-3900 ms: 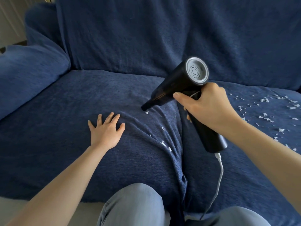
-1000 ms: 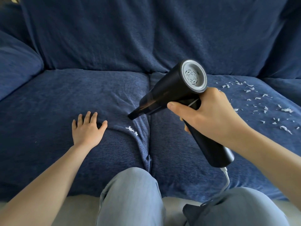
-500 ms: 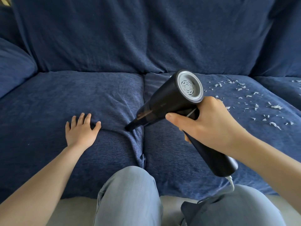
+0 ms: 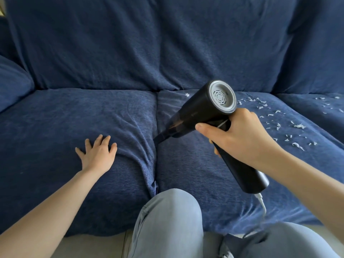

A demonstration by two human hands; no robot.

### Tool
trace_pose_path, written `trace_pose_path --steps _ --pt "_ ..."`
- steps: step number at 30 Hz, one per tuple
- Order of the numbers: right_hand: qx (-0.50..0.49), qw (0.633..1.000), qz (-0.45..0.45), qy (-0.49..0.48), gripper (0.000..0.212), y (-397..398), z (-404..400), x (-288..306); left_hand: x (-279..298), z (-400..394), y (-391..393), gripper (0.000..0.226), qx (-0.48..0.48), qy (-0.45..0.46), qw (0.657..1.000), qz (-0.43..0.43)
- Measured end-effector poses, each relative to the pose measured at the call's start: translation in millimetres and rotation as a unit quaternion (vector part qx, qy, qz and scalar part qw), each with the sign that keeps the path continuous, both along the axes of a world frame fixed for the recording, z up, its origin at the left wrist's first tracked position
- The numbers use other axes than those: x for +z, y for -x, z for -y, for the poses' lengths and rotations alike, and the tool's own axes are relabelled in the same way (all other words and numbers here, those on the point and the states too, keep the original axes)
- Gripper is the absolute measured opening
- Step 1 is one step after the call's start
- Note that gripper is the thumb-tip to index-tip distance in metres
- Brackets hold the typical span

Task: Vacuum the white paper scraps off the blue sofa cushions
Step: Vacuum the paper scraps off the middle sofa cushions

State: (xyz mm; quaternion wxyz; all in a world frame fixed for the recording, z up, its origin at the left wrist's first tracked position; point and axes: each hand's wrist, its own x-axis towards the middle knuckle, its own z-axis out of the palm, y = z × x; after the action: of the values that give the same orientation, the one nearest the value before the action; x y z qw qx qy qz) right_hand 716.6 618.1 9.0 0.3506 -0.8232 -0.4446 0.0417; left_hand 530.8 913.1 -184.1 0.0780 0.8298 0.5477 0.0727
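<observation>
My right hand (image 4: 240, 138) grips a black handheld vacuum (image 4: 201, 110) by its handle. Its narrow nozzle tip (image 4: 158, 139) points down-left into the seam between the left seat cushion (image 4: 65, 116) and the middle seat cushion (image 4: 195, 174) of the blue sofa. My left hand (image 4: 98, 155) lies flat, fingers spread, on the left cushion just left of the seam, pressing the fabric. White paper scraps (image 4: 290, 125) are scattered over the right part of the middle cushion, and one scrap (image 4: 187, 94) lies near the backrest behind the vacuum.
The sofa backrest (image 4: 149, 43) fills the upper view, with an arm cushion (image 4: 13, 84) at far left. A white cord (image 4: 262, 205) hangs from the vacuum handle. My knees in light jeans (image 4: 167, 224) press against the sofa's front edge.
The scraps by the seam, seen one second ago, are gone. The nozzle has settled at the seam between the cushions. My left hand stays flat on the left cushion.
</observation>
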Motion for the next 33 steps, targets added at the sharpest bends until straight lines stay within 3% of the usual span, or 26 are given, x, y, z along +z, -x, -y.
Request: trace_pose_path --steps 12,17,24,33 --pt "-0.040 0.994 -0.079 -0.070 0.049 -92 -54 -24 2 3 -86 0.061 -0.021 -0.010 0.999 -0.035" --pt "-0.032 0.987 -0.106 -0.118 0.047 -122 -119 -33 -2 -12 -136 0.059 -0.130 -0.076 0.988 -0.047" --pt "-0.001 0.979 -0.151 -0.136 0.037 -157 -223 -52 -13 -51 -201 0.059 -0.172 -0.025 0.984 -0.029" --pt "0.017 0.977 -0.172 -0.125 0.035 -177 -303 -75 -22 -65 -221 0.062 -0.163 -0.019 0.985 -0.060"
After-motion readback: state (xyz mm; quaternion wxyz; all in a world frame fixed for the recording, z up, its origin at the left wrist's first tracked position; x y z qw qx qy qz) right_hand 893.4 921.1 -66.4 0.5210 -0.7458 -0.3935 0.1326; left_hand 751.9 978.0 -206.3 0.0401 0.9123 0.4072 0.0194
